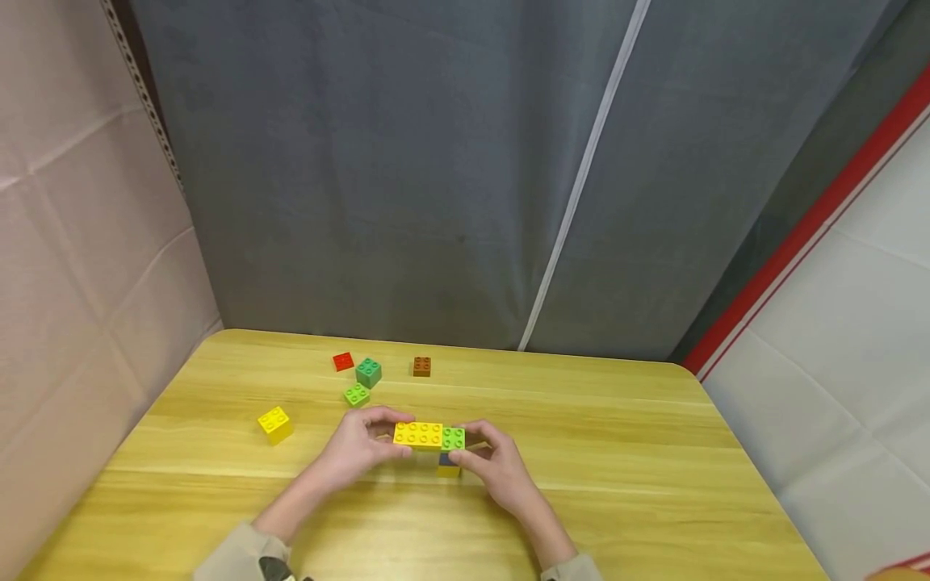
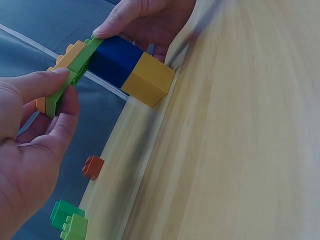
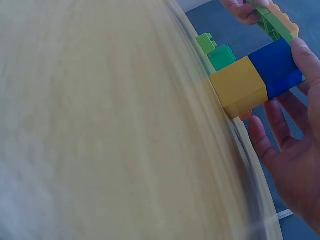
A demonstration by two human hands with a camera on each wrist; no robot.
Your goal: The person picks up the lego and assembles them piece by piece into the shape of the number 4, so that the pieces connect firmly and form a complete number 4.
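Observation:
Both hands are on one assembly of toy building bricks. My left hand (image 1: 356, 445) pinches its overhanging left end, where a long yellow brick (image 1: 417, 436) lies on top of a thin light green brick (image 2: 85, 54). My right hand (image 1: 501, 468) holds the other end, its thumb by the light green brick and the blue brick (image 2: 116, 61). Beneath the blue brick is a yellow-orange block (image 2: 149, 80), the lowest part of the stack. Whether that block touches the table cannot be told. Fingers hide parts of both ends.
On the wooden table (image 1: 639, 484), a yellow brick (image 1: 275, 425) lies to the left. Farther back are a light green brick (image 1: 357, 394), a dark green brick (image 1: 368, 373), a red brick (image 1: 343, 361) and a brown brick (image 1: 422, 367). A grey curtain (image 1: 400, 177) hangs behind the table.

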